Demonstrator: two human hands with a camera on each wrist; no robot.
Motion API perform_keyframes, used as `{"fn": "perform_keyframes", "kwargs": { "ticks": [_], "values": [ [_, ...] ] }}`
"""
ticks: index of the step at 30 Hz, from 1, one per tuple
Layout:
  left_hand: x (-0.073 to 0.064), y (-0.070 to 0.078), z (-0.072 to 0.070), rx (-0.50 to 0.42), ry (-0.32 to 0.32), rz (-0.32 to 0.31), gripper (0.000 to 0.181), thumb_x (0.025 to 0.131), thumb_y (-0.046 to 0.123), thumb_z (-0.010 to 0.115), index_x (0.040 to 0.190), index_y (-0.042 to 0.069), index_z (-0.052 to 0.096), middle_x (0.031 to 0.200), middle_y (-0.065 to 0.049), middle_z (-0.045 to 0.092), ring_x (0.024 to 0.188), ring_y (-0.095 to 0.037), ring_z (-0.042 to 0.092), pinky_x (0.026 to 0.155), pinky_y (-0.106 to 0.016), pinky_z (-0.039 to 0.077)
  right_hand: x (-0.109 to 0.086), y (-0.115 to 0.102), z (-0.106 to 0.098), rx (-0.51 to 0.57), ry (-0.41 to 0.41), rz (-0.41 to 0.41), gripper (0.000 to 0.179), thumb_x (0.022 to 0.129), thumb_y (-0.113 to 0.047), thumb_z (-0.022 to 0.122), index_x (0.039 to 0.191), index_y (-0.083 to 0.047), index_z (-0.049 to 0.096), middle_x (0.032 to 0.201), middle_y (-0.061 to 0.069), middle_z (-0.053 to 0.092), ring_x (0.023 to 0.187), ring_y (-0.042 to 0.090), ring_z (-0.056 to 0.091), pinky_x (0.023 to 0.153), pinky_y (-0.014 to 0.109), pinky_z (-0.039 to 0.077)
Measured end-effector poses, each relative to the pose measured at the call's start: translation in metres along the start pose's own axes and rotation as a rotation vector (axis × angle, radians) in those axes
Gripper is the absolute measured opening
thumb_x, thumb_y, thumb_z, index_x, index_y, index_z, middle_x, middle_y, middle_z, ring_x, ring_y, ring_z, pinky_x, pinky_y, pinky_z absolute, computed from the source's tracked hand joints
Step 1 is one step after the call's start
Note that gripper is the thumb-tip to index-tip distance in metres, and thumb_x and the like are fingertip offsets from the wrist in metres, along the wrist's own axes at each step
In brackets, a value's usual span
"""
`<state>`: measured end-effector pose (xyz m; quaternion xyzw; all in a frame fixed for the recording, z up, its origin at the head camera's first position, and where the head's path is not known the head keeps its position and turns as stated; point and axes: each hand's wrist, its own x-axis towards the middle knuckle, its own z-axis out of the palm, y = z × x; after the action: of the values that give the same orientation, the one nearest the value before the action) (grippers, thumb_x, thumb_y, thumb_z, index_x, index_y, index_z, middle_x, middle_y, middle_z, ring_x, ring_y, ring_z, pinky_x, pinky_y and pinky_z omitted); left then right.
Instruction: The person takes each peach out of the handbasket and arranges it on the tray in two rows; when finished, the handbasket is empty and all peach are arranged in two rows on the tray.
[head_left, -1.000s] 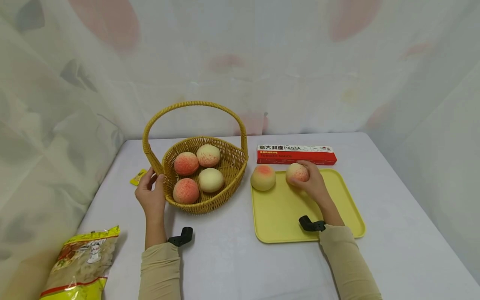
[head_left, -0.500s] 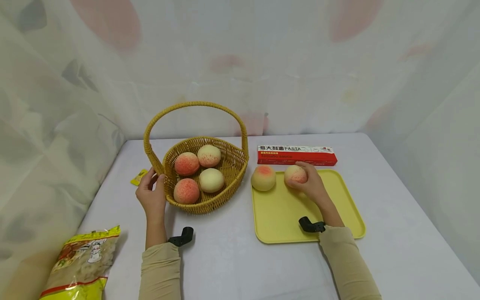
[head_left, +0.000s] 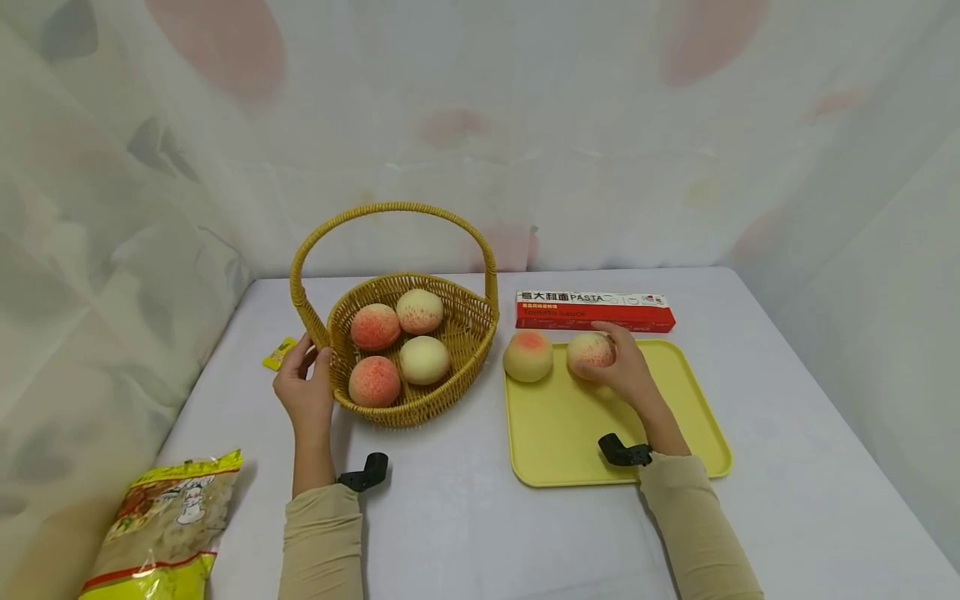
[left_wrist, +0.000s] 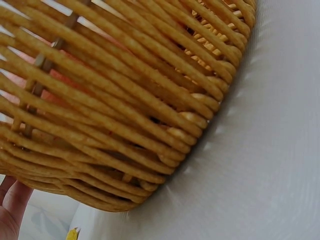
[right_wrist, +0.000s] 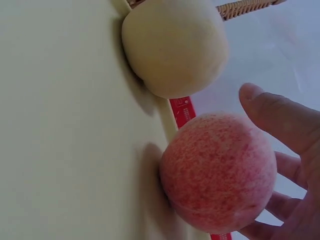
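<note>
My left hand point(head_left: 303, 385) rests against the left outer side of a wicker basket point(head_left: 471, 360), thumb and fingertips right at the foot of its handle. Its fingers show at the lower left of the left wrist view, beside the weave point(left_wrist: 115, 95). Several peaches point(head_left: 375, 382), some red and some pale, lie inside. Over a yellow tray point(head_left: 558, 442), my right hand point(head_left: 632, 371) surrounds the right side of a speckled pink peach point(right_wrist: 217, 172). The thumb stands off the fruit; the other fingers are partly hidden behind it. A pale peach point(head_left: 528, 357) sits at the tray's back left corner.
Behind the tray lies a red and white pasta box point(head_left: 595, 312). A small yellow packet point(head_left: 278, 353) is left of the basket, and a large yellow food bag point(head_left: 161, 525) lies at the front left. Draped cloth point(head_left: 480, 150) encloses the back and sides.
The peach at my right hand has shifted slightly left and down toward the pale peach, and more of it shows. My left hand and the basket keep their place.
</note>
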<state>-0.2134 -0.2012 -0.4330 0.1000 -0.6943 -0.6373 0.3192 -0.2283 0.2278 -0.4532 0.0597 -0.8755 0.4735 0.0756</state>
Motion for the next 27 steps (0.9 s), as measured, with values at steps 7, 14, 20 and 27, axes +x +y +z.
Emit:
{"fn": "perform_keyframes", "kwargs": {
  "ticks": [7,14,20,27],
  "values": [
    [0.005,-0.011,-0.001,-0.002,0.005,0.013,0.035,0.087,0.004,0.062,0.122,0.005,0.06,0.117,-0.01,0.06,0.103,-0.015,0.057,0.091,-0.024,0.046,-0.002,-0.045,-0.002,0.203,0.136,-0.119,0.059,0.08,-0.007,0.071,0.131,0.001,0.045,0.135,0.017,0.042,0.125,0.033,0.036,0.101,0.057,0.03],
    [-0.003,0.008,-0.001,-0.012,0.002,0.029,0.035,0.087,-0.001,0.06,0.121,-0.002,0.058,0.115,-0.016,0.059,0.104,-0.021,0.057,0.092,-0.026,0.046,0.011,-0.101,0.038,0.503,-0.093,-0.287,0.051,0.081,0.009,0.064,0.128,0.006,0.045,0.13,0.023,0.046,0.119,0.034,0.045,0.099,0.043,0.04],
    [-0.004,0.008,0.0,-0.005,0.003,0.016,0.034,0.087,-0.001,0.06,0.121,-0.002,0.059,0.115,-0.015,0.059,0.103,-0.017,0.057,0.094,-0.029,0.045,0.032,-0.123,0.099,0.453,-0.33,-0.315,0.051,0.081,-0.005,0.069,0.128,-0.001,0.049,0.129,0.017,0.048,0.12,0.029,0.046,0.098,0.044,0.041],
    [-0.003,0.007,-0.001,-0.022,-0.002,0.057,0.034,0.086,-0.003,0.06,0.12,-0.003,0.059,0.113,-0.016,0.059,0.101,-0.018,0.058,0.095,-0.036,0.044,0.061,-0.141,0.149,0.028,-0.54,-0.41,0.055,0.078,-0.021,0.074,0.125,-0.002,0.053,0.126,0.01,0.054,0.119,0.023,0.047,0.102,0.037,0.037]
  ]
}}
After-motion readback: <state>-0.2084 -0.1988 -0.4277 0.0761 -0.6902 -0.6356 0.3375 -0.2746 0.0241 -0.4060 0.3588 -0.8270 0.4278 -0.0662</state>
